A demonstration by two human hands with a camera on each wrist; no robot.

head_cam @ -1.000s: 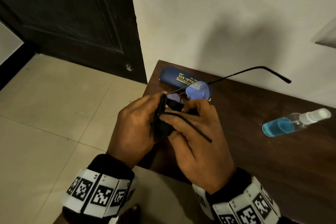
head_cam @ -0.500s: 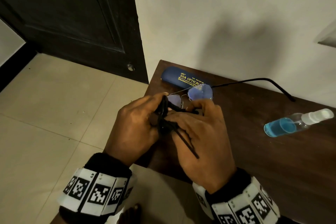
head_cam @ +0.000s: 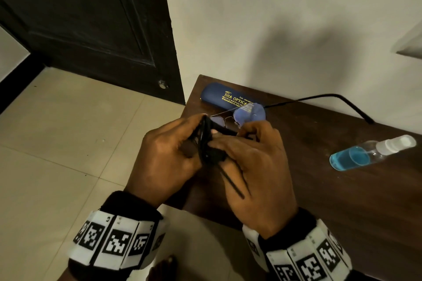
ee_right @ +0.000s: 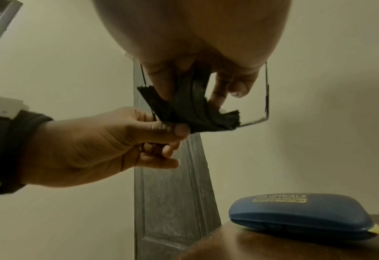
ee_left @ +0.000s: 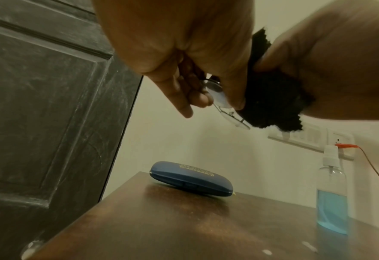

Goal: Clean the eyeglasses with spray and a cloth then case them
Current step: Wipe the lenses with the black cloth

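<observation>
Above the table's near left corner both hands hold the thin-framed eyeglasses [head_cam: 250, 110]. My left hand [head_cam: 196, 131] pinches the frame at one lens [ee_left: 217, 95]. My right hand [head_cam: 233, 141] pinches a black cloth [head_cam: 211, 154] folded over that lens [ee_right: 246, 98]. One temple [head_cam: 319, 97] sticks out to the right; the other [head_cam: 230, 182] lies across the back of my right hand. The closed blue case [head_cam: 225, 96] lies at the table's far left corner. The spray bottle [ee_left: 331, 198], part full of blue liquid, stands upright at the right.
The dark wooden table [head_cam: 342, 201] stands against a pale wall. A dark door [head_cam: 91, 18] and tiled floor [head_cam: 57, 143] lie to the left. A switch plate [ee_left: 306, 139] with a red cable [ee_left: 373, 168] hangs on the wall behind the bottle.
The glasses have turned in my hands: the far temple's tip has dropped lower at the right and the near temple has swung downward. Both hands stay in the same place.
</observation>
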